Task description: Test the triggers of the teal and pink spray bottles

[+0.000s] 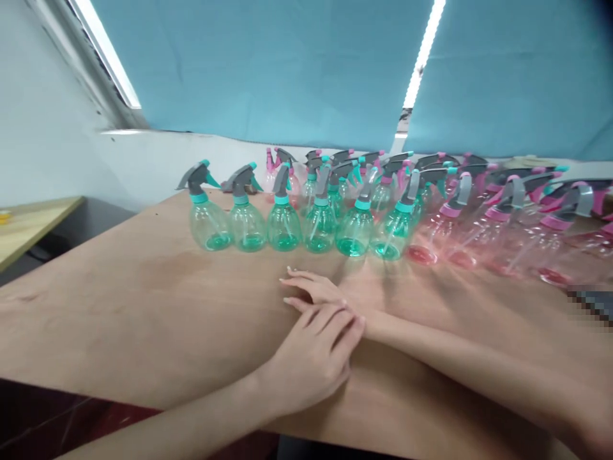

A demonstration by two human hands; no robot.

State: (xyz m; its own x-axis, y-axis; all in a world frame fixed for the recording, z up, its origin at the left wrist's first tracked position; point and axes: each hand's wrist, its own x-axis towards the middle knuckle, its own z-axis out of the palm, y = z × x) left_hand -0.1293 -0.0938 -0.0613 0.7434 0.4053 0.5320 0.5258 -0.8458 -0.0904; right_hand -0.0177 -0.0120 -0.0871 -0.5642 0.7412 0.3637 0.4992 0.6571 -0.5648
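Note:
My left hand (318,358) lies across my right wrist, its fingers curled over it. Beneath it, my right hand (318,289) points left, the fingers stretched out and apart with nothing in them. Just beyond both hands runs a row of clear green spray bottles (320,227) with grey and turquoise trigger heads. To their right the row continues with clear pink spray bottles (443,233), their collars pink. Neither hand touches a bottle.
The wooden table (119,300) carries more spray bottles (383,188) behind the front row. A dark flat object (594,303), partly pixelated, lies at the right edge. Another table (38,220) stands at far left. A blue curtain (287,70) hangs behind.

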